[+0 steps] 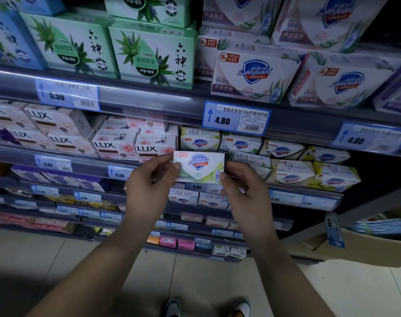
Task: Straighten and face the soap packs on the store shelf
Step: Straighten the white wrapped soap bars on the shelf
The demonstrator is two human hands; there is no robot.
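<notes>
Dim store shelf (149, 165) of soap boxes, both arms raised, left hand (149, 191) and right hand (245, 193) pinching Safeguard soap pack (199, 165) by its ends, label facing out

I read "Safeguard" on the held pack (199, 165), "LUX" on pink boxes (155, 148), "4.80" on a tag (237, 118).
</notes>
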